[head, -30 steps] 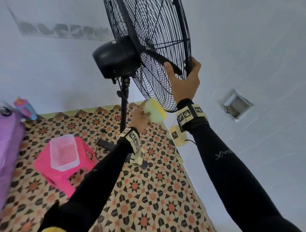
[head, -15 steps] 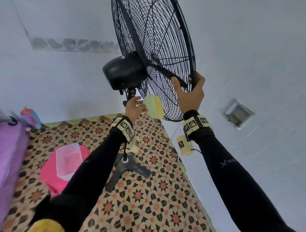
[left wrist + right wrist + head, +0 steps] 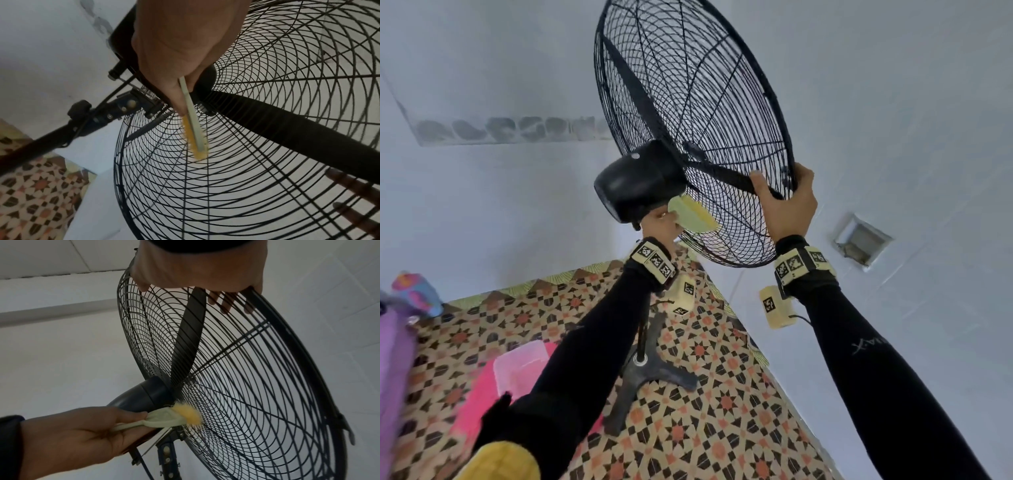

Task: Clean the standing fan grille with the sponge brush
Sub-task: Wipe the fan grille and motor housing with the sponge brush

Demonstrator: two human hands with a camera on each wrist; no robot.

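The light pale-green plastic sponge brush with soft yellow bristles point(image 3: 180, 416) was pinched at its handle by the left hand point(image 3: 86, 433) against the stiff black wire fan grille point(image 3: 698, 137), whose rim was gripped by the right hand point(image 3: 787, 205).

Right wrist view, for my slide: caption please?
Left hand scrubs fan grille with sponge brush; right hand steadies rim.

Clear tub point(image 3: 522, 366) atop pink stool point(image 3: 472, 404) on patterned floor point(image 3: 705, 428)
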